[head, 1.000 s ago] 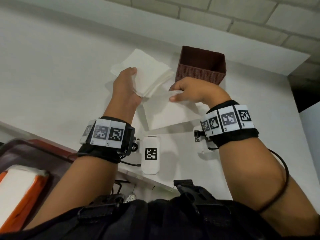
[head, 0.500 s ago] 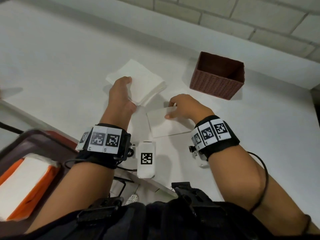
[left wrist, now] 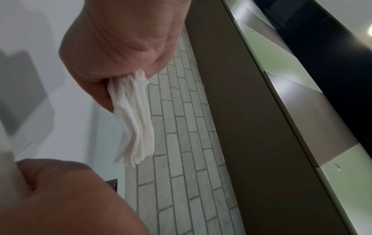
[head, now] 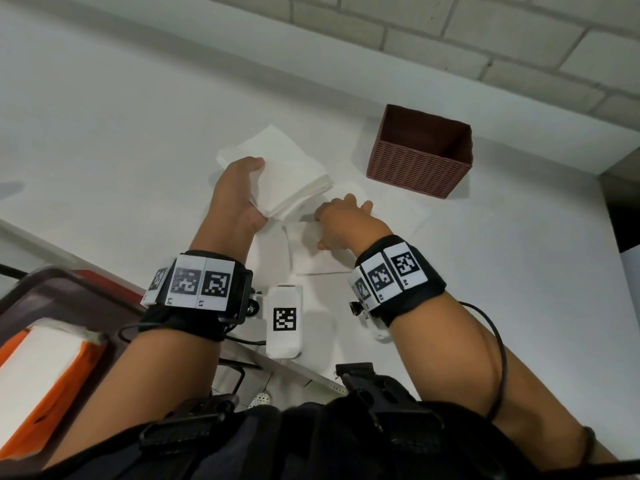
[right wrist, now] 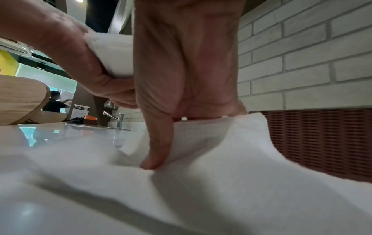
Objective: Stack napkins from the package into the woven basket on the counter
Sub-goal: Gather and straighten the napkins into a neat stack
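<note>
My left hand [head: 242,188] grips a stack of white napkins [head: 291,174] by its near corner and holds it just above the white counter [head: 121,126]. The left wrist view shows the stack's [left wrist: 132,124] edges fanning out of that pinch. A single napkin [head: 311,254] lies on the counter in front of me. My right hand [head: 343,220] rests on it, fingers stretched forward, thumb [right wrist: 157,155] pressing it down; the napkin [right wrist: 221,159] ridges up toward the hidden fingertips. The brown woven basket [head: 419,157] stands beyond the right hand, nothing visible inside it.
An orange napkin package [head: 45,386] with white napkins showing lies in a dark tray at lower left, below the counter's front edge. A brick wall [head: 485,36] runs behind the basket. A sink faucet [right wrist: 118,119] stands far along the counter.
My right hand has come down onto the single napkin and its fingers have stretched out from a curl. My left hand still holds the stack in about the same place.
</note>
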{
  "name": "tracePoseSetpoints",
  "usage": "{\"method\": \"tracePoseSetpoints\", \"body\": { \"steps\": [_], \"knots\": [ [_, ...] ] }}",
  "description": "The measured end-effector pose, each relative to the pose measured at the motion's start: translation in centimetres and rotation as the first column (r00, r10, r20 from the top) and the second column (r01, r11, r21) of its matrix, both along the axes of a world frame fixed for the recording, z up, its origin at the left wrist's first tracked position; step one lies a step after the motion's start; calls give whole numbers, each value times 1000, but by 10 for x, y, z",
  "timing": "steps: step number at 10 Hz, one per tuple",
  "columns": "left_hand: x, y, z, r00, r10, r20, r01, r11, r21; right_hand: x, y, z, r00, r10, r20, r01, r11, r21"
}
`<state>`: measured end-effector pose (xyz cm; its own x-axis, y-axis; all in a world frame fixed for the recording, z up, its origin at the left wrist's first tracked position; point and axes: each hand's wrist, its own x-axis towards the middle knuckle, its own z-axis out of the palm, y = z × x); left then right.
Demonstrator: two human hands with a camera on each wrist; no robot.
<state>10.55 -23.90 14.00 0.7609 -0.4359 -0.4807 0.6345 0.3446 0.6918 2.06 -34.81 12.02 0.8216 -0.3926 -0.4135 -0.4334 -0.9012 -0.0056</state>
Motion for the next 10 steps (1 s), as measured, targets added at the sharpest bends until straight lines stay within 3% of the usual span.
{"method": "tracePoseSetpoints", "body": {
  "steps": [1, 2, 3, 4, 5, 6, 7, 8, 9, 10],
  "knots": [
    [1, 0, 3, 1000, 1, -1, -1, 1000, -9, -6, -3, 10, 996, 26, 81, -25, 1000, -15],
    [5, 1, 6, 1000, 20, 1, -20, 1000, -17, -19, -21, 43, 985, -76, 157, 57, 991, 123],
    [7, -2, 8, 1000, 21, 7, -21, 1000, -20, -35, -48, 70, 849, -352, 394, 210, 909, 361],
    [3, -6, 10, 1000, -20, 4, 20, 999, -30, -39, -72, 66, 391, -836, 385, 353, 523, 776],
    [0, -11, 7, 999, -45, -3, 45, 999, -16, -39, -87, 41, 117, -989, 86, 339, 121, 933],
    [-1, -15, 4, 998, -68, -1, 68, 998, -3, -40, -91, 15, 70, -997, -43, 388, -13, 921],
    [-3, -17, 2, 996, -89, -1, 89, 996, 3, -45, -85, -1, 63, -998, -22, 452, 9, 892],
    [-4, -18, 2, 996, -92, -10, 92, 996, 20, -53, -75, -6, 160, -987, -20, 495, 63, 866],
    [-5, -18, 1, 995, -94, -15, 95, 995, 30, -54, -85, -20, 280, -957, 81, 545, 228, 807],
    [-7, -19, -1, 993, -120, -17, 121, 991, 56, -51, -84, -19, 445, -878, 176, 651, 452, 611]
  ]
}}
